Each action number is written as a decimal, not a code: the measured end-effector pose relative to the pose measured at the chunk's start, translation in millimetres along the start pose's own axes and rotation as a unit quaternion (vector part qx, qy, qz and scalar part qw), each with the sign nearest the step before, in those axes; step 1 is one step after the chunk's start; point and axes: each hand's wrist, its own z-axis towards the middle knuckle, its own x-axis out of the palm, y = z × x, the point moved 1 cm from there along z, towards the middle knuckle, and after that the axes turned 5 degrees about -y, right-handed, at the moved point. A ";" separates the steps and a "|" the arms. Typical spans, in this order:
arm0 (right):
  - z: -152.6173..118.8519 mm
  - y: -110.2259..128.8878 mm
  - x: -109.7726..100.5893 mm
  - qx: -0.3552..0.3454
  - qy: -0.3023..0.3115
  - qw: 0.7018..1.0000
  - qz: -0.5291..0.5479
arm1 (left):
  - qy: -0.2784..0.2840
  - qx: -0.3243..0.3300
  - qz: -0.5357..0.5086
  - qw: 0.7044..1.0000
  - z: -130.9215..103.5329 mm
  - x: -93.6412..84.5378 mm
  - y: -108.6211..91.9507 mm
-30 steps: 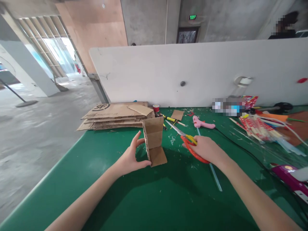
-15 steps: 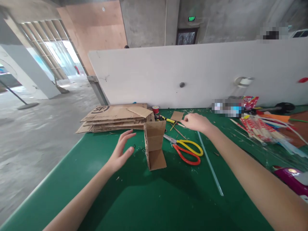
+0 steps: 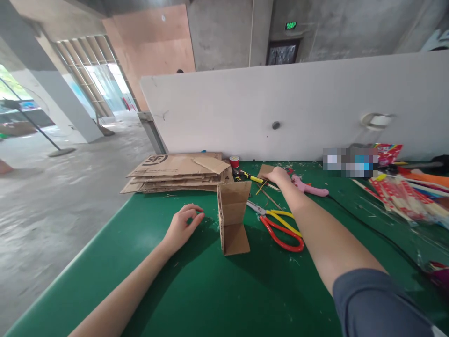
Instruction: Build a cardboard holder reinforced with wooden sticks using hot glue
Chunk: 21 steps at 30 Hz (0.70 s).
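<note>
A folded cardboard piece (image 3: 235,210) stands upright on the green table, with a flap lying flat at its base. To its left is my left hand (image 3: 184,227), touching nothing, its fingers curled loosely and a gap showing between thumb and forefinger. My right hand (image 3: 278,175) reaches to the back of the table, fingers at the edge of a small cardboard square (image 3: 265,170); the fingertips are partly hidden. Scissors (image 3: 277,222) with red and yellow handles lie right of the standing cardboard, partly under my right forearm.
Stacked cardboard sheets (image 3: 175,168) lie at the back left, beside a red spool (image 3: 234,162) and a yellow cutter (image 3: 251,177). A pink glue gun (image 3: 310,188) trails a black cord. Packaged sticks (image 3: 400,196) lie on the right. A white partition (image 3: 217,112) stands behind.
My right arm has stretched farther forward, and the hand now meets the small cardboard square. My left hand's fingers have curled in. The view has shifted, and the pink glue gun shows.
</note>
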 end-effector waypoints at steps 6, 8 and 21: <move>9.4 -7.2 12.2 0.059 0.016 0.996 0.065 | 0.003 0.030 0.008 1.000 -0.7 4.2 3.5; 8.4 -7.5 14.6 0.065 0.014 0.993 0.097 | 0.014 0.028 0.014 0.999 -2.7 4.4 3.5; -15.3 3.2 -32.7 -0.146 -0.096 0.943 0.282 | 0.067 0.093 -0.125 0.985 -17.2 9.9 -16.2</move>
